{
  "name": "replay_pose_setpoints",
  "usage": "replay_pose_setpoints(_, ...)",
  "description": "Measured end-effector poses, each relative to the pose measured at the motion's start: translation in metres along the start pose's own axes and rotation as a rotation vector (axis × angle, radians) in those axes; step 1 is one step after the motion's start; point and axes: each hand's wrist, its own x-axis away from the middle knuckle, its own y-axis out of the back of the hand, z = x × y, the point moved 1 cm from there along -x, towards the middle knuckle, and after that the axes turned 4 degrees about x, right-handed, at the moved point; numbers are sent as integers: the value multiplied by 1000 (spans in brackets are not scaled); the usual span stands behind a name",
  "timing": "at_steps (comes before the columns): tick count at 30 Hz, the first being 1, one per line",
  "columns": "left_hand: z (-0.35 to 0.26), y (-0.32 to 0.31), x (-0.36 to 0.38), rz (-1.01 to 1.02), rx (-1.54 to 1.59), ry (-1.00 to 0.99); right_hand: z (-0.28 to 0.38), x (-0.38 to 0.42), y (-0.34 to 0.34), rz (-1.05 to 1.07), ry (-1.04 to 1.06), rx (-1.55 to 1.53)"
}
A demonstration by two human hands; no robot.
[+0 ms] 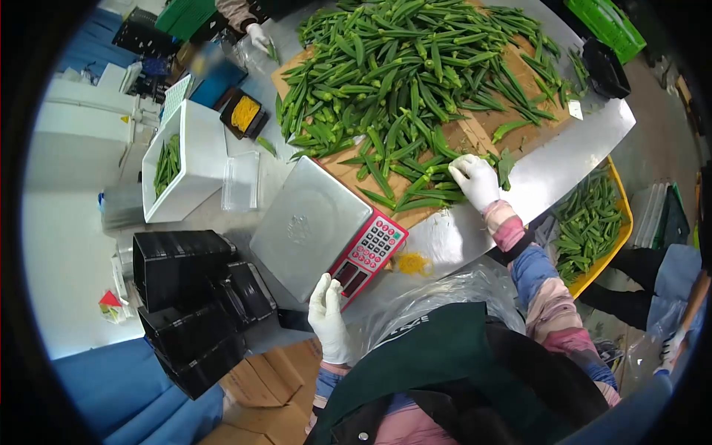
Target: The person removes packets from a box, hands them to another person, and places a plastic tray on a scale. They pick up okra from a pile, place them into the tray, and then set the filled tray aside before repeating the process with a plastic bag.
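Okra (393,78): grn, tapered, heaped; R hand (476,180) at edge, can't tell grip; L hand (327,315) slightly parted.

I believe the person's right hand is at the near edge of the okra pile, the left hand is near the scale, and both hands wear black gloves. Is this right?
Not quite: the gloves are white, not black, as the head view shows. The right hand is at the near edge of the okra pile, and the left hand is near the scale.
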Motion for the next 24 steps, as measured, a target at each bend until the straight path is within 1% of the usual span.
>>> replay_pose_setpoints(3,-16,-12,-4,4,-99,45,11,21,10,-30,32,-31)
replay_pose_setpoints(4,-12,-10,-9,38,-22,27,20,36,11,-37,36,-41)
replay_pose_setpoints(6,-6,-6,-22,132,32,-10,22,75,-3,95,-38,-16)
replay_pose_setpoints(8,-9,-11,-36,183,65,-18,38,110,-8,82,-76,-141)
replay_pose_setpoints(10,-19,-15,-48,237,62,-82,37,148,-24,165,-195,-198)
replay_pose_setpoints(12,-27,-9,-63,277,77,-156,45,157,-24,207,-163,-232)
replay_pose_setpoints(14,-42,1,-73,310,77,-196,37,162,-32,306,-306,-254)
replay_pose_setpoints(15,-51,6,-77,267,14,-252,33,163,-35,341,-391,-257)
replay_pose_setpoints(16,-66,14,-78,217,-79,-343,33,161,-37,323,-400,-316)
replay_pose_setpoints(18,-89,34,-82,132,-93,-395,31,162,-24,227,-444,-401)
replay_pose_setpoints(19,-98,47,-85,68,-149,-455,35,156,-2,218,-560,-369)
replay_pose_setpoints(20,-104,60,-90,-18,-135,-470,40,150,22,210,-676,-341)
replay_pose_setpoints(22,-93,100,-115,-174,-213,-556,8,149,47,38,-622,-209)
replay_pose_setpoints(24,-55,150,-162,-234,-118,-491,-1,136,91,-106,-639,-122)
